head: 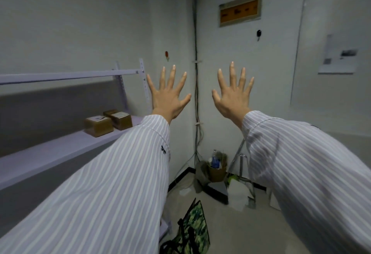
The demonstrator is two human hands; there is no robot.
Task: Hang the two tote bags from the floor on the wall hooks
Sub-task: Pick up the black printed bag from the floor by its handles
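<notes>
My left hand (168, 93) and my right hand (232, 95) are raised in front of me, palms forward, fingers spread, holding nothing. A green camouflage tote bag (192, 231) with black handles stands on the floor below, between my arms. A white bag (239, 193) lies on the floor near the corner; I cannot tell whether it is a tote. A red hook (167, 55) is on the left wall above my left hand. A black hook (259, 34) is on the right wall, above my right hand.
A grey metal shelf unit (60, 149) runs along the left wall with two cardboard boxes (108, 122) on it. In the corner stand a bin (216, 170) with bottles, a metal stand (242, 165) and cables. An orange panel (240, 10) and a paper notice (337, 57) hang on the right wall.
</notes>
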